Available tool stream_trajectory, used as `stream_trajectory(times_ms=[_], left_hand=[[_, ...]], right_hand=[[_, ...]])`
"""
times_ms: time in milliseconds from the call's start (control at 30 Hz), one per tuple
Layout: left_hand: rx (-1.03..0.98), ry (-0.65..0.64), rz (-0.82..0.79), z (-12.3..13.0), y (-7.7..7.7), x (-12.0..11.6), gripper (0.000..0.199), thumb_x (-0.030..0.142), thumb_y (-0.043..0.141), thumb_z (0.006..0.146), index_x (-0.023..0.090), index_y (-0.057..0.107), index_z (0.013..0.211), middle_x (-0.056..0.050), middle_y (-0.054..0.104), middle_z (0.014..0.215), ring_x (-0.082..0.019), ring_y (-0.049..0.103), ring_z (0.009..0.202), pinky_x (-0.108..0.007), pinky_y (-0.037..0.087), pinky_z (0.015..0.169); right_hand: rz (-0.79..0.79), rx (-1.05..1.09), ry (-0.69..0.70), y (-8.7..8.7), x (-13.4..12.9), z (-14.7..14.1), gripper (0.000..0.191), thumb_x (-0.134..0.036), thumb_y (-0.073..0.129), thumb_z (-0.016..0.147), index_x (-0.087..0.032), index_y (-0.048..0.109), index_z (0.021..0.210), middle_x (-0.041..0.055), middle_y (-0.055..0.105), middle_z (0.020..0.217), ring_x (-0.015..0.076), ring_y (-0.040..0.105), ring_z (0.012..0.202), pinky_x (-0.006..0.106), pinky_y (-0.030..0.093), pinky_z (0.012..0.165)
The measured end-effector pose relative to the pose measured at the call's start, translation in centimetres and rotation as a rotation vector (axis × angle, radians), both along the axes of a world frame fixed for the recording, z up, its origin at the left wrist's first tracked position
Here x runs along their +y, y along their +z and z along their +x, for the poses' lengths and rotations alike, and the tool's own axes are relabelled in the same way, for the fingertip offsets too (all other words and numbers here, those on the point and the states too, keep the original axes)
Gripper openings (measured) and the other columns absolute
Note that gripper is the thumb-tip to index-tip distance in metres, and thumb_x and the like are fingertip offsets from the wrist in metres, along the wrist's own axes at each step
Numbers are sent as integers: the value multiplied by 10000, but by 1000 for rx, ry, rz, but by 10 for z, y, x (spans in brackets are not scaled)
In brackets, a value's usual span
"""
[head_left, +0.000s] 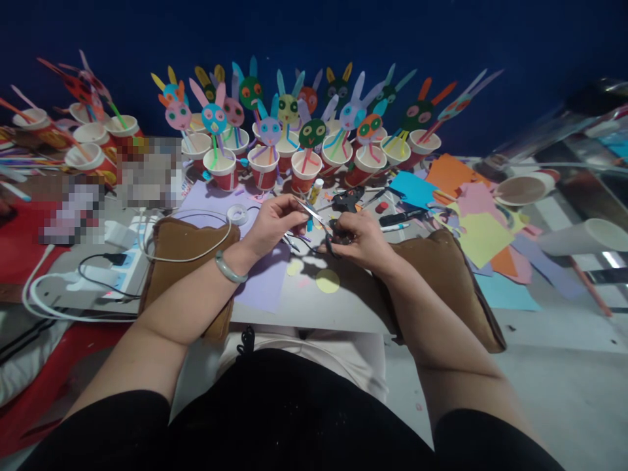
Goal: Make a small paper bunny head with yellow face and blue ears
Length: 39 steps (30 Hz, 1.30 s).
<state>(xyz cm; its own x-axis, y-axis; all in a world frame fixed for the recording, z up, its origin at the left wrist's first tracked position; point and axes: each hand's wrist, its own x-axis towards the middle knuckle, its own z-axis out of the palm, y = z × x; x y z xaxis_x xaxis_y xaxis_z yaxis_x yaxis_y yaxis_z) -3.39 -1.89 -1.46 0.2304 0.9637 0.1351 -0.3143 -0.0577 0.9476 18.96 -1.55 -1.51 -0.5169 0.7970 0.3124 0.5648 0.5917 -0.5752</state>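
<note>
A dark blue wall stands behind a grey worktable, on which many red paper cups are crowded in rows toward the back, with long-eared paper rabbit heads rising from them on bright stems. Two brown cushions lie at the near side, the left cushion beneath the left forearm and the right cushion beside the right one. A lilac paper sheet lies partly under the left hand, and loose coloured paper is heaped on the right. At the left, a white power strip has plugs and cables in it. The right hand grips the dark handles of a pair of scissors, which is above the middle of the table, its silvery blades pointing up and left to the fingertips of the left hand. That hand's thumb and fingers are drawn together; whether they pinch anything cannot be told. A pale bangle circles the left wrist. Just beyond the blades stands a white-capped glue stick; nearer the table edge lies a pale yellow paper disc, and to the right sits a small red cap.
</note>
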Motion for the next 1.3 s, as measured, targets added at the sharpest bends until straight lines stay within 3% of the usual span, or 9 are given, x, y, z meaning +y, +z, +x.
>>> stream_trajectory(times_ms=[1300], left_hand=[[-6,-4,-16,0,2,-2,208,276,795,684,178,625,754,58,638,610,-70,609,500,-196,503,506]], right_hand=[[-20,45,31,-2,3,-1,595,-678,746,775,-212,421,598,-52,419,576,105,343,564,321,241,640]])
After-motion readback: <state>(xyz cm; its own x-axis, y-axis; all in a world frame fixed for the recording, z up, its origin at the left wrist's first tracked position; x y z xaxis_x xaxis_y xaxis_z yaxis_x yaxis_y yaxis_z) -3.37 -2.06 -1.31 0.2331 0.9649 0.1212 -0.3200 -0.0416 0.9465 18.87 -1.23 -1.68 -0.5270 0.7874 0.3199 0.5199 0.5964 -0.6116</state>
